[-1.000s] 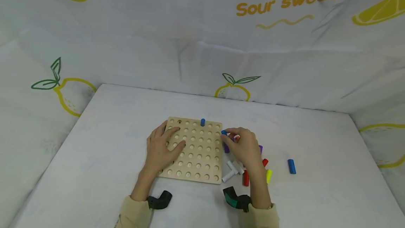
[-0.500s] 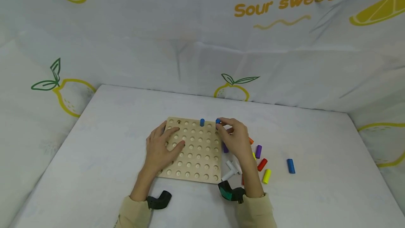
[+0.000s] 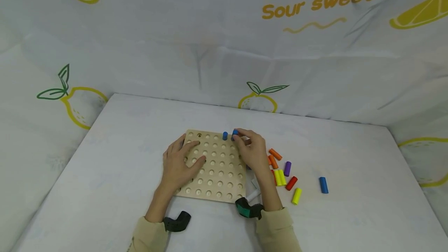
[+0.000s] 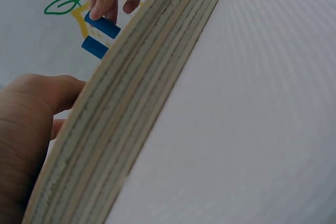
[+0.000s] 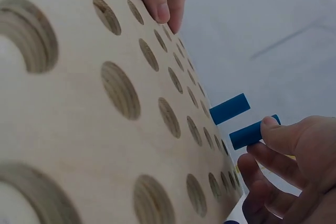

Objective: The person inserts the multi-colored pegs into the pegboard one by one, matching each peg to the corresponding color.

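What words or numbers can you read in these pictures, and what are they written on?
"Sour sweet": orange letters on the white cloth behind the table.
Dark mark on the left sleeve: too small to tell if it's writing.
No writing shows on the board or the pegs.

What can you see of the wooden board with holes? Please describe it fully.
The wooden board is pale, squarish, with rows of round holes and layered edges. It lies flat on the white table. The left hand rests on its left side. One blue peg stands in its far row; the right hand pinches a second peg, its board contact unclear.
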The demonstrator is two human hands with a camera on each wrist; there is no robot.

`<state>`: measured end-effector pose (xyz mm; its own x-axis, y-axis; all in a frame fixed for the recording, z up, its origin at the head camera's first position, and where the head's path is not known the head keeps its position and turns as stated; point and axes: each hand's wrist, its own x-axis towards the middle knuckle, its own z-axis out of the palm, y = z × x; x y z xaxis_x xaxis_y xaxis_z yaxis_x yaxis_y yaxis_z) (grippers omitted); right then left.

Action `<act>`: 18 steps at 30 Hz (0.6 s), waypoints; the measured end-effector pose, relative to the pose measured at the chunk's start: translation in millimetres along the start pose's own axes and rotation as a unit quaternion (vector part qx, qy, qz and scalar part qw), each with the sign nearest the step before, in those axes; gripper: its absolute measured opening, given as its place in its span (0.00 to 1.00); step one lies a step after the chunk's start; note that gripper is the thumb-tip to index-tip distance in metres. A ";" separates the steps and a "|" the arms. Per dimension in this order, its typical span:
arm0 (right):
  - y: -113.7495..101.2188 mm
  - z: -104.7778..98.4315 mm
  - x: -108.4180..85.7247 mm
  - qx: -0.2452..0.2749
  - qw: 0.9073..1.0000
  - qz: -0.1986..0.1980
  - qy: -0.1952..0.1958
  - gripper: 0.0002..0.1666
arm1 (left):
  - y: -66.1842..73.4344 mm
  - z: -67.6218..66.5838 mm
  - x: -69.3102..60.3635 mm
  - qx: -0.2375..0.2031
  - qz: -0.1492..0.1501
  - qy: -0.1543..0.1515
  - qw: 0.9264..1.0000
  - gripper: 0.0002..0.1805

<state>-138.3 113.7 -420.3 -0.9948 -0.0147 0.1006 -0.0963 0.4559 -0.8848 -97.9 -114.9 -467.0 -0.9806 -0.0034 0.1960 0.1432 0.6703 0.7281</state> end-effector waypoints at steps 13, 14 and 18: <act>4.6 5.8 0.1 -0.012 1.000 0.004 0.011 0.15 | 0.3 -0.2 0.0 0.005 -0.008 -0.006 1.000 0.28; 4.7 5.9 -0.2 -0.014 1.000 0.006 0.011 0.15 | 0.4 -0.4 0.0 0.004 -0.009 -0.007 1.000 0.28; 5.5 6.4 -1.3 -0.019 1.000 0.006 0.016 0.15 | 0.4 -0.3 -0.5 0.000 -0.010 -0.009 1.000 0.28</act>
<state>-137.8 110.5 -428.1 -0.9944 0.0189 0.1044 -0.0818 0.4899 -0.8680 -97.3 -114.9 -466.6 -0.9855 -0.0024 0.1696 0.1242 0.6708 0.7311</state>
